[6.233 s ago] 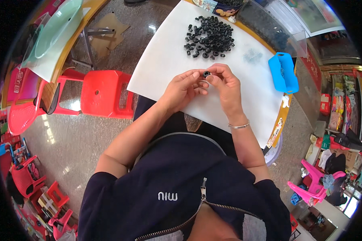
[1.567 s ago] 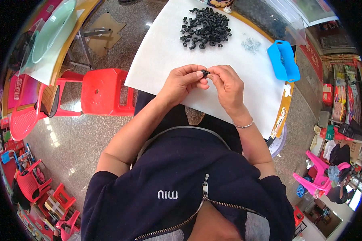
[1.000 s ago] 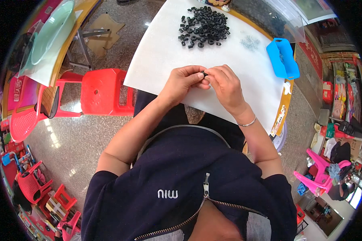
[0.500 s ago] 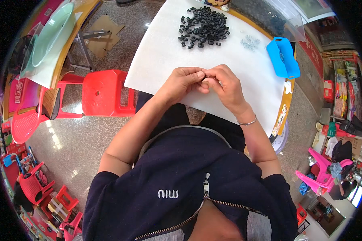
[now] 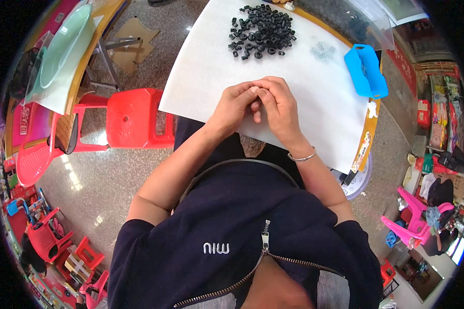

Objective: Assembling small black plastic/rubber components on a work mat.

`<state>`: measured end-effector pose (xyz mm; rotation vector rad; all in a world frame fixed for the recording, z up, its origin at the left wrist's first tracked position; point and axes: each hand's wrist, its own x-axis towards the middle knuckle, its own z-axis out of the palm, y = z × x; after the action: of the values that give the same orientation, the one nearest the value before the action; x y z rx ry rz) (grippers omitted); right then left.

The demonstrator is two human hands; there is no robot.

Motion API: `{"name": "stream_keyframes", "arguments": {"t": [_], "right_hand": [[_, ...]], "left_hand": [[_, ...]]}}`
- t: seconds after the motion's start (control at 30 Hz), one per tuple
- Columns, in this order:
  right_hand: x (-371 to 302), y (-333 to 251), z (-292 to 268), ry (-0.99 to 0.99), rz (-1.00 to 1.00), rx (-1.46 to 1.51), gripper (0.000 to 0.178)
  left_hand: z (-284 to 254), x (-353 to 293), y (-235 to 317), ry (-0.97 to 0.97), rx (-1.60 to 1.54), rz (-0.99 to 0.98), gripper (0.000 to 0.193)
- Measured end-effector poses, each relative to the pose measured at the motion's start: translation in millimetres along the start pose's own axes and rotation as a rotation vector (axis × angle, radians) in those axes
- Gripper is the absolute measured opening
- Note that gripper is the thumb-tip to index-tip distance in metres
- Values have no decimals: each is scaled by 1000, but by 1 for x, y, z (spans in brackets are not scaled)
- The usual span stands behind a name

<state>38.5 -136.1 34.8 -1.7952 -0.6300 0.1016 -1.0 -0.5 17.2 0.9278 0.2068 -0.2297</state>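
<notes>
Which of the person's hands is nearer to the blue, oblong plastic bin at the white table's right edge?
Right. The right hand is left of the blue plastic bin and lower in view; the left hand lies farther left.

Two hands, one left hand (image 5: 232, 106) and one right hand (image 5: 282, 110), are pictured with one bracelet (image 5: 303, 158). By them, on one table (image 5: 309, 116), one pile of black parts (image 5: 263, 31), too jumbled to be numbered, is seen with one scatter of tiny pale pieces (image 5: 322, 50), likewise uncountable, and one blue bin (image 5: 353, 67). One green basin (image 5: 64, 56) is carried by a second table (image 5: 59, 99). Beside it are shown one large red stool (image 5: 131, 116) and one red armchair (image 5: 37, 162).
</notes>
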Motion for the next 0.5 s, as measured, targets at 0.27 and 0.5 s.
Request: {"name": "stream_keyframes", "arguments": {"t": [0.27, 0.5], "right_hand": [[7, 2, -21, -71, -121, -134, 20], [9, 2, -21, -32, -173, -188, 22]], "left_hand": [[-9, 4, 5, -121, -142, -62, 27], [-14, 5, 4, -177, -198, -65, 26]]}}
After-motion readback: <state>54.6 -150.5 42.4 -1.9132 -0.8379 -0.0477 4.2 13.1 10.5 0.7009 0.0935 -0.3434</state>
